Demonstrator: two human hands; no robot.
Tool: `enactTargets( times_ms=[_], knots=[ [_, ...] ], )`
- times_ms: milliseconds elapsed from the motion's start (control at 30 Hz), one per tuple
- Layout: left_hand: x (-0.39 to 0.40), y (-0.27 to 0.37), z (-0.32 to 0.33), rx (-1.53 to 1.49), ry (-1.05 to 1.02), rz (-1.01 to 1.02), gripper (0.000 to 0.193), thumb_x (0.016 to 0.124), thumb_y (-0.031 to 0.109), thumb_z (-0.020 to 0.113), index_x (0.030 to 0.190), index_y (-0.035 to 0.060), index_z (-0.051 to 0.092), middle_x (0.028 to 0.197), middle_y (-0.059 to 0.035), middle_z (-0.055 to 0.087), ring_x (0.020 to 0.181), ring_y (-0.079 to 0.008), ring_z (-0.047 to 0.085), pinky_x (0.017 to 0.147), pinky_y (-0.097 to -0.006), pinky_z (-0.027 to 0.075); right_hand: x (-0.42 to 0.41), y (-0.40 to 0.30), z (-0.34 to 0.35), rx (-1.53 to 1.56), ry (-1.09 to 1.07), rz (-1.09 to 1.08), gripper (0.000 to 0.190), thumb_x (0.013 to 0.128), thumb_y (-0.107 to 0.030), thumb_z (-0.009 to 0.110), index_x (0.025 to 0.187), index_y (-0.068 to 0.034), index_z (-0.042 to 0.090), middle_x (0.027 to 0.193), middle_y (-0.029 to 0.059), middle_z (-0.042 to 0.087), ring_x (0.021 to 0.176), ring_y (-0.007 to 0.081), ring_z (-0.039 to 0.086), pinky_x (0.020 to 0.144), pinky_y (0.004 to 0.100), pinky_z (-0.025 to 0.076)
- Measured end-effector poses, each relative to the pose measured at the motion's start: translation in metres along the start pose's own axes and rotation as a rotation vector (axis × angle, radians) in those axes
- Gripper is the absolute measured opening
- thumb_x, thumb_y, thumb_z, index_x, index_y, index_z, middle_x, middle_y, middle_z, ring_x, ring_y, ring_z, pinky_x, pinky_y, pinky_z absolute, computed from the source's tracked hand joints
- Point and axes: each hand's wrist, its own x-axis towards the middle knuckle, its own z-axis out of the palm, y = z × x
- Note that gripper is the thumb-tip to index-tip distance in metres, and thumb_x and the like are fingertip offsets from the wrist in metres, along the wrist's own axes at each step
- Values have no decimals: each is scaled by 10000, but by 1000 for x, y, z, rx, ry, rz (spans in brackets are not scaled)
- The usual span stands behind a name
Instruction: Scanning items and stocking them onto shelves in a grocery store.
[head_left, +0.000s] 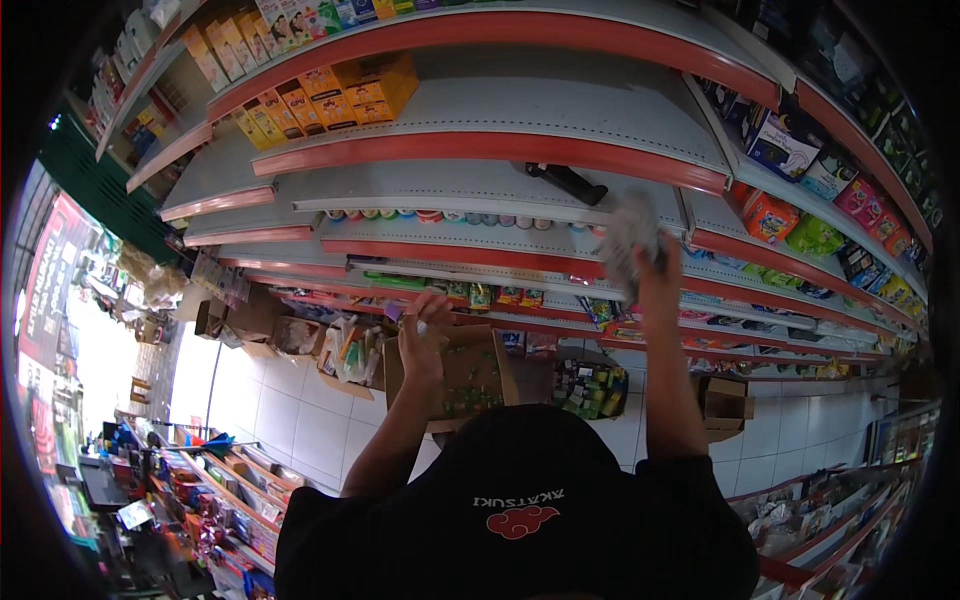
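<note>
My right hand (657, 262) grips a crumpled grey cloth (628, 240), blurred, at the front edge of the middle shelf. Behind it, a black elongated object (568, 183) lies on the bare shelf board (450, 187); its kind is unclear. My left hand (421, 341) is raised with bent fingers above an open cardboard box (399, 375). A small pale spot shows at its palm, and I cannot tell whether it is something held. Small green items (472, 375) lie inside the box.
Orange product boxes (322, 97) stand on the upper left shelf. Packaged pads (784, 146) fill shelves at right. A black container of small boxes (590, 388) and an open carton (724, 409) sit on the tiled floor (315, 427). Another goods rack (232, 487) stands at lower left.
</note>
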Motion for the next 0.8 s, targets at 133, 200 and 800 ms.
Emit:
enactTargets(
  times_ms=[133,200,800],
  knots=[
    [-14,-10,-1,0,83,-92,324,989,349,600,1128,57,596,976,-90,650,910,-210,647,828,-383,552,81,-1,-13,-662,136,-612,337,940,-116,624,1266,-52,567,1216,163,627,1092,340,621,956,443,474],
    [-16,-9,-4,-8,87,-139,278,977,325,628,1092,76,584,911,-67,626,850,-195,626,780,-366,538,99,4,-2,-804,94,-780,318,955,-152,615,1256,-55,580,1215,165,629,1095,371,611,967,463,467],
    [-15,68,-35,-185,-188,-373,454,1049,423,415,1290,58,535,998,-75,606,938,-224,625,866,-467,546,77,39,117,-1113,-217,-870,580,838,-127,726,1369,-104,495,1161,189,649,1116,367,610,998,506,432]
  ],
)
